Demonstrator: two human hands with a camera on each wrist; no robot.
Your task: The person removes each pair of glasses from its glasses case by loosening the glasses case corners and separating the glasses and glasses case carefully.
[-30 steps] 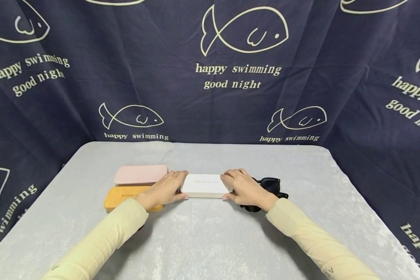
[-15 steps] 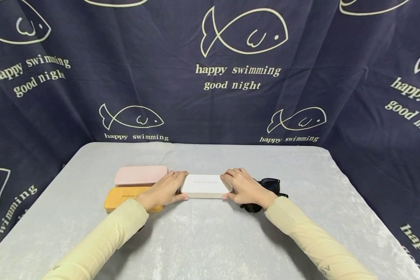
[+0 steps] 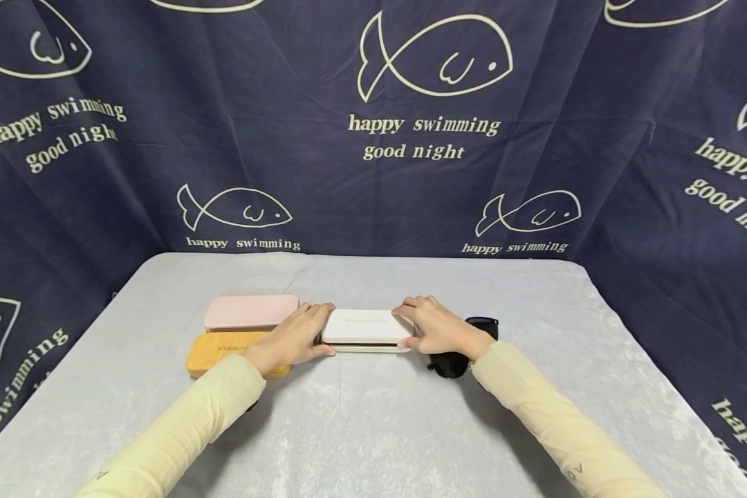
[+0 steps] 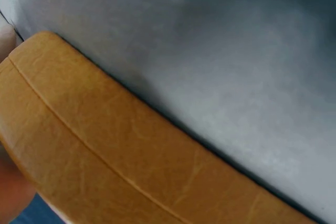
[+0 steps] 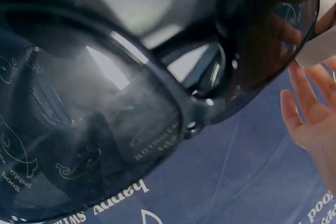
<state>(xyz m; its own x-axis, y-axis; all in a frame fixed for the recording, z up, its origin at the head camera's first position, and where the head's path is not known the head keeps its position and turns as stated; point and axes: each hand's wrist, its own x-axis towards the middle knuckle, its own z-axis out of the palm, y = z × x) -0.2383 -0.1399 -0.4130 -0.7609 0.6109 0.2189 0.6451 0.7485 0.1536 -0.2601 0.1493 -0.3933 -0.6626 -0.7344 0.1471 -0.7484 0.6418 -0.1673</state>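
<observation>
A white glasses case lies on the table in the head view, small lettering on top. Its lid is slightly raised along the front, showing a dark gap above the base. My left hand grips the left end, thumb at the front corner and fingers at the back. With thumb and fingers, my right hand holds the lid's right end. Black sunglasses lie under my right wrist and fill much of the right wrist view. An orange glasses case spans the left wrist view, below my left wrist.
Behind the orange case lies a pink glasses case, at the left. A pale grey cloth covers the table. Dark blue fabric with fish prints hangs around the back and sides.
The white case was closed before; now its front edge has parted and the lid sits a little higher. My right thumb has risen with the lid. The left hand has stayed put.
</observation>
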